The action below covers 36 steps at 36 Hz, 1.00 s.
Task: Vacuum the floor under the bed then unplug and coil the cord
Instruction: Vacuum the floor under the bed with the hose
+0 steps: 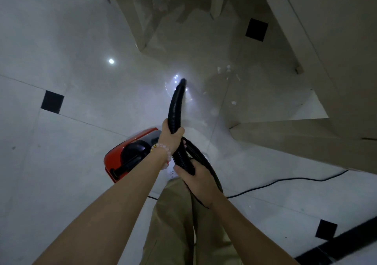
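Looking straight down, a person stands on a glossy floor of large white tiles (61,162) with three small black square insets visible. Both bare hands grasp one black ribbed plastic vacuum hose (175,105). The left hand (170,135), with a bracelet of pale round beads (164,149) on its wrist, has its fingers wrapped round the hose higher up. The right hand (196,180) is clenched round it lower down, just in front of the person's khaki trousers (173,213). From the left hand the hose arcs forward, and its open tip sits low over the tiles, near a few scattered white scraps (228,69). Below the hands the hose loops back down. A red and black plastic canister vacuum cleaner (126,156) with a black carry handle sits on the floor just left of the hands. One thin black power cord (285,180) trails in a loose curve across the tiles to the right. A pale beige flat-panelled bed frame (306,40) fills the upper right, and crumpled beige cloth (153,9) hangs at the top.
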Tool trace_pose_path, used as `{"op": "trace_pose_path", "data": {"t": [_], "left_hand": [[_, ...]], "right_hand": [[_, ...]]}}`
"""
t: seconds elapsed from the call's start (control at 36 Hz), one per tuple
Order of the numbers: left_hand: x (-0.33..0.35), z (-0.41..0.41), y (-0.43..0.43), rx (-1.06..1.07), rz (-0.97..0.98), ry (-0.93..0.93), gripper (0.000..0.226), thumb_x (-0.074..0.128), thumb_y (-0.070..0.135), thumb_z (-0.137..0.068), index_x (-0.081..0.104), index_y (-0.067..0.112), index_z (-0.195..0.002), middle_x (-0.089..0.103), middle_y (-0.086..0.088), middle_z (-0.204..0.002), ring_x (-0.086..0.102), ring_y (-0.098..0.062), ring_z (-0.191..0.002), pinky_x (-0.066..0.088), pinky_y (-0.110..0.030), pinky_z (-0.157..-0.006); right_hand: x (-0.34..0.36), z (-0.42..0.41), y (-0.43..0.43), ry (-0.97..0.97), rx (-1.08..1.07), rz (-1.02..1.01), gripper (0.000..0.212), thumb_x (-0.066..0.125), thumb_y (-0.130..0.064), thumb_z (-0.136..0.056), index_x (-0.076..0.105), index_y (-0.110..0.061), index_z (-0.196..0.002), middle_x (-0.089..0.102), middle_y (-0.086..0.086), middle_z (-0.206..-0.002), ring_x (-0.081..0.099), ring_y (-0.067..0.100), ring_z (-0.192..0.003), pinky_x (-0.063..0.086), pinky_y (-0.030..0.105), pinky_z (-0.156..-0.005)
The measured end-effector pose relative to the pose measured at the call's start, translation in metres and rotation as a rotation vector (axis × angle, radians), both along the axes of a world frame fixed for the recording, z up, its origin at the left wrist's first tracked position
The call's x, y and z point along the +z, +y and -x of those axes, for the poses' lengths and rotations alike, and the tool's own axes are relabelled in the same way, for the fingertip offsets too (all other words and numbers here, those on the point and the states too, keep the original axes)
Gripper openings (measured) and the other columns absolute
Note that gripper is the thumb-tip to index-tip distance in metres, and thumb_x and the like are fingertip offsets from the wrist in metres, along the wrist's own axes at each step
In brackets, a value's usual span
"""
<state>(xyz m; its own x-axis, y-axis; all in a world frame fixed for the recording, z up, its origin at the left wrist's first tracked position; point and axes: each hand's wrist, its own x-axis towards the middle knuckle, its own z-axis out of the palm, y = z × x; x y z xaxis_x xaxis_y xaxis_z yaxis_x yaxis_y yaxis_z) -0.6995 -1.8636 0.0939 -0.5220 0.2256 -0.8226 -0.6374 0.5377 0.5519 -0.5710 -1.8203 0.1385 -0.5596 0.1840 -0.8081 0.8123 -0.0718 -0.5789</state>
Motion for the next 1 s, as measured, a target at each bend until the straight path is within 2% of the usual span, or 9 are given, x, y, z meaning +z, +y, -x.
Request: {"op": "trace_pose_path", "data": {"t": [0.11,0.25,0.39,0.5,0.56,0.61,0.72,0.86,1.0], "left_hand": [[0.003,-0.002,-0.007,0.031,0.008,-0.053,0.036,0.048,0.018,-0.095,0.036,0.016,-0.129,0.053,-0.014,-0.087,0.055,-0.025,-0.070,0.053,-0.036,-0.064],[0.011,-0.002,-0.009,-0.092,0.011,-0.117,0.035,0.048,0.018,-0.095,0.036,0.018,-0.128,0.057,-0.012,-0.080,0.056,-0.019,-0.065,0.049,-0.026,-0.056],[0.011,-0.002,-0.002,-0.211,0.013,-0.146,0.047,0.050,0.018,-0.094,0.033,0.018,-0.137,0.057,-0.009,-0.082,0.058,-0.019,-0.068,0.052,-0.027,-0.060],[0.012,0.002,0.004,-0.323,0.020,-0.148,0.048,0.048,0.019,-0.094,0.031,0.014,-0.139,0.055,-0.004,-0.084,0.056,-0.014,-0.067,0.046,-0.019,-0.053],[0.013,0.004,0.008,-0.338,0.020,-0.164,0.046,0.048,0.018,-0.094,0.032,0.014,-0.137,0.056,-0.006,-0.083,0.056,-0.015,-0.067,0.047,-0.022,-0.055],[0.013,0.005,0.011,-0.331,0.002,-0.166,0.043,0.047,0.016,-0.094,0.032,0.015,-0.134,0.055,-0.008,-0.082,0.056,-0.018,-0.068,0.053,-0.024,-0.060],[0.012,0.000,0.013,-0.239,-0.010,-0.081,0.040,0.048,0.017,-0.094,0.035,0.012,-0.132,0.053,-0.011,-0.081,0.055,-0.025,-0.074,0.053,-0.042,-0.079],[0.010,-0.011,0.008,-0.111,0.000,-0.031,0.036,0.048,0.015,-0.094,0.037,0.012,-0.129,0.052,-0.009,-0.070,0.054,-0.019,-0.059,0.049,-0.028,-0.053],[0.006,-0.016,0.007,-0.138,0.007,-0.032,0.036,0.048,0.016,-0.094,0.037,0.012,-0.128,0.052,-0.007,-0.073,0.054,-0.016,-0.060,0.048,-0.021,-0.049]], "right_hand": [[0.003,-0.004,-0.005,-0.012,-0.003,-0.002,0.050,0.056,-0.056,-0.082,0.065,-0.011,-0.100,0.069,0.012,-0.092,0.064,0.020,-0.087,0.050,0.038,-0.085],[0.009,-0.011,-0.012,-0.058,-0.011,0.020,0.049,0.055,-0.058,-0.083,0.064,-0.014,-0.099,0.069,0.012,-0.091,0.065,0.020,-0.085,0.051,0.036,-0.084],[0.015,-0.016,-0.018,-0.049,-0.073,0.016,0.049,0.055,-0.051,-0.088,0.061,-0.009,-0.112,0.067,0.018,-0.106,0.063,0.023,-0.096,0.049,0.035,-0.090],[0.015,-0.016,-0.016,-0.042,-0.113,0.022,0.051,0.056,-0.047,-0.089,0.059,-0.004,-0.116,0.065,0.022,-0.110,0.062,0.027,-0.098,0.048,0.032,-0.089],[0.014,-0.016,-0.015,-0.024,-0.122,0.020,0.048,0.056,-0.044,-0.090,0.059,-0.004,-0.116,0.066,0.021,-0.109,0.064,0.022,-0.090,0.049,0.017,-0.075],[0.014,-0.015,-0.012,-0.008,-0.137,0.018,0.048,0.056,-0.043,-0.091,0.059,-0.002,-0.115,0.066,0.021,-0.109,0.063,0.021,-0.088,0.047,0.011,-0.066],[0.014,-0.011,-0.007,-0.014,-0.161,0.020,0.047,0.057,-0.041,-0.090,0.060,0.000,-0.114,0.066,0.021,-0.108,0.062,0.024,-0.094,0.048,0.025,-0.082],[0.009,-0.015,-0.006,-0.039,-0.124,-0.002,0.045,0.059,-0.045,-0.088,0.064,-0.004,-0.107,0.068,0.017,-0.102,0.064,0.024,-0.094,0.049,0.035,-0.090],[0.008,-0.019,-0.007,-0.053,-0.138,0.056,0.053,0.060,-0.054,-0.077,0.067,-0.009,-0.104,0.070,0.015,-0.098,0.065,0.022,-0.091,0.050,0.037,-0.089]]}}
